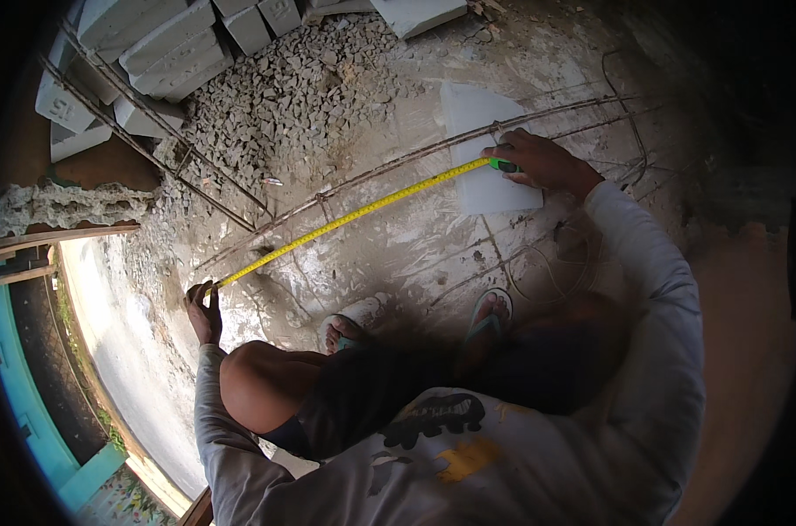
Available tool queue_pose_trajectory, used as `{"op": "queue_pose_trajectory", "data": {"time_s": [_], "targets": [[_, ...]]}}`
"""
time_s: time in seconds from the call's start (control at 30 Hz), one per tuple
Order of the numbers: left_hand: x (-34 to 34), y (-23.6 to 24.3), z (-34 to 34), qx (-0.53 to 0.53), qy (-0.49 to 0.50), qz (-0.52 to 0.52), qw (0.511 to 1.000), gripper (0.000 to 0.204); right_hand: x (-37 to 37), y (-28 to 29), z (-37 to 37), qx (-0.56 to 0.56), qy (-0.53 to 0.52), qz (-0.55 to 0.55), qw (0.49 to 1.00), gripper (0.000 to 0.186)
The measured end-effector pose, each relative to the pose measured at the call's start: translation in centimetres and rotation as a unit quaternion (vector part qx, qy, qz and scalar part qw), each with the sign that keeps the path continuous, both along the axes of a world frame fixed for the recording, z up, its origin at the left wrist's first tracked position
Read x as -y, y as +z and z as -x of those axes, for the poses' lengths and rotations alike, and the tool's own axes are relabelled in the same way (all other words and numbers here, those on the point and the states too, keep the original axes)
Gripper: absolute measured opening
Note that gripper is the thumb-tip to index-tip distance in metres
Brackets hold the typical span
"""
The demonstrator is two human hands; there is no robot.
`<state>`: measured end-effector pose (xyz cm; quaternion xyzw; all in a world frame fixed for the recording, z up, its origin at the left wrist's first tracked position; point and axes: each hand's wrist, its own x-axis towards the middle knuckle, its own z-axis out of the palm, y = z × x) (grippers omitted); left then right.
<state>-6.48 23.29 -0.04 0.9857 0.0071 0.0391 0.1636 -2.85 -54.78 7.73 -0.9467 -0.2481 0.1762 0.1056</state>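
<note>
A yellow tape measure [354, 213] stretches beside the steel rebar [455, 141]. Left hand [205, 317] pinches its tip near the rebar's left end; right hand [542, 163] closes around its green case [501, 165].

Light from the left turns the outside ground [143, 359] nearly white. The floor [398, 235] has shiny spots, the shorts [363, 394] are in dark shadow, the right side is dim, and the blue wall [19, 377] looks bent.

Green case [500, 164] and yellow tape's end [220, 285] partly behind hands [541, 164]
</note>
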Motion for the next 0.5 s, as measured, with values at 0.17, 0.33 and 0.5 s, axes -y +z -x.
{"op": "queue_pose_trajectory", "data": {"time_s": [0.17, 0.33, 0.5], "targets": [[2.8, 0.5, -1.7, -0.021, -0.079, -0.007, 0.997, 0.017, 12.6, -2.4, 0.7, 0.069, -0.088, 0.113, 0.987, 0.07], [4.2, 0.9, -2.6, -0.072, -0.127, -0.002, 0.989, 0.019, 16.1, -3.5, 0.6, 0.092, -0.13, 0.121, 0.98, 0.068], [6.5, 1.3, -3.7, -0.096, -0.123, 0.003, 0.988, 0.018, 17.4, -4.6, 0.8, 0.095, -0.147, 0.102, 0.979, 0.068]]}}
